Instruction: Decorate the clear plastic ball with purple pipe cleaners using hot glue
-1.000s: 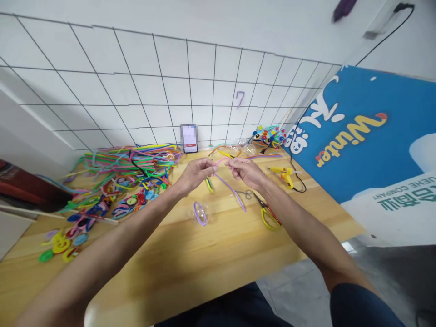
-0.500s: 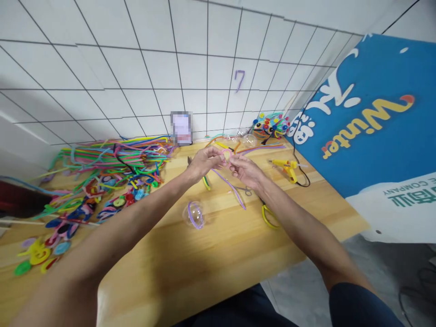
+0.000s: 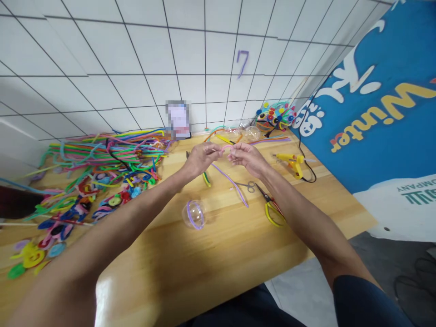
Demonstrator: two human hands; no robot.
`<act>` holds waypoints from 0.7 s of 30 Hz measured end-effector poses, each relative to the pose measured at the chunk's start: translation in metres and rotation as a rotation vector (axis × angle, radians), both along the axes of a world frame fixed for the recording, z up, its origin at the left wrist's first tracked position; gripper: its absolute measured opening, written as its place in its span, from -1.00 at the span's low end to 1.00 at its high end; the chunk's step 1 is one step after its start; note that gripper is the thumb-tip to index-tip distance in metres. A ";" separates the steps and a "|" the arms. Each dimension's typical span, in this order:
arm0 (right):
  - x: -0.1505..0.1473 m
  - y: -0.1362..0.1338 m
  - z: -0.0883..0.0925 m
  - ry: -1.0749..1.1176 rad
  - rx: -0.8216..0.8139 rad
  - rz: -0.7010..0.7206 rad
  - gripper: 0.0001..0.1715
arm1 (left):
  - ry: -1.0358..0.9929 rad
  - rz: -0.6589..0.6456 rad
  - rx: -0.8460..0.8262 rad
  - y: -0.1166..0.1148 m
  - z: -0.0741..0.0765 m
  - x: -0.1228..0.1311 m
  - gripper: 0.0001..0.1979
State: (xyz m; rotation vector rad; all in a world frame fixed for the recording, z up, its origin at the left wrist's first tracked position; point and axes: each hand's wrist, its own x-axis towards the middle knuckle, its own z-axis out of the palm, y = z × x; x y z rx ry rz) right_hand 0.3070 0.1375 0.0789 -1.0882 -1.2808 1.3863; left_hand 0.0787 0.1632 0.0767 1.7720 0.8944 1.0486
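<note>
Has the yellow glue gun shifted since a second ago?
No. The glue gun keeps its spot between the yellow-handled pliers and the table edge; only the camera moved.

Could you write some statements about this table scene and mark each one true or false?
1. The left hand and the right hand both pinch a pink pipe cleaner. True.
2. The clear ball is in the left hand. False: it lies on the table.
3. A yellow glue gun lies right of the hands. True.
4. The right hand holds the scissors. False: they lie on the table.
</note>
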 end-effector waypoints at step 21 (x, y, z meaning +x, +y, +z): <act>-0.014 0.085 -0.046 -1.297 0.500 0.099 -0.73 | 1.108 -0.006 0.426 0.066 -0.034 -0.011 -0.71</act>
